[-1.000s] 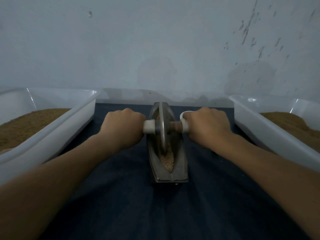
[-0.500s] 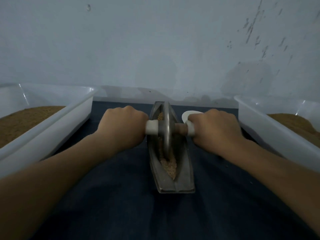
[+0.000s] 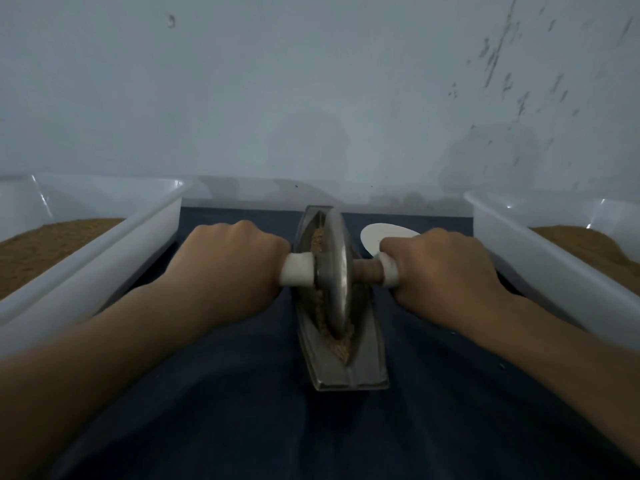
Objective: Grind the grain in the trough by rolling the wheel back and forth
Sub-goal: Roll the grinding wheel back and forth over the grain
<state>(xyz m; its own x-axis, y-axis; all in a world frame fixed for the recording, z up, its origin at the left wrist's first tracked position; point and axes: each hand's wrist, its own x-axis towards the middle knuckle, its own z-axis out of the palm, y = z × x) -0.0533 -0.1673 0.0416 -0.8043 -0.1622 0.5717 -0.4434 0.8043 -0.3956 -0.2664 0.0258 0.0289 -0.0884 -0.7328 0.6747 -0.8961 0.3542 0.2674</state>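
The left hand [image 3: 228, 268] has its grip closed round the white axle handle [image 3: 298, 268]. The steel wheel [image 3: 334, 268] stands upright in the trough [image 3: 367, 362] on the grain [image 3: 341, 346], and the right hand [image 3: 440, 275] has its grip closed on the opposite handle. Both hands have drawn slightly nearward, exposing more of the white disc [image 3: 384, 235], which is probably a return stroke with grinding unfinished.

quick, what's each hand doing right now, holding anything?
Left hand: gripping the wheel's white left handle.
Right hand: gripping the wheel's right handle.
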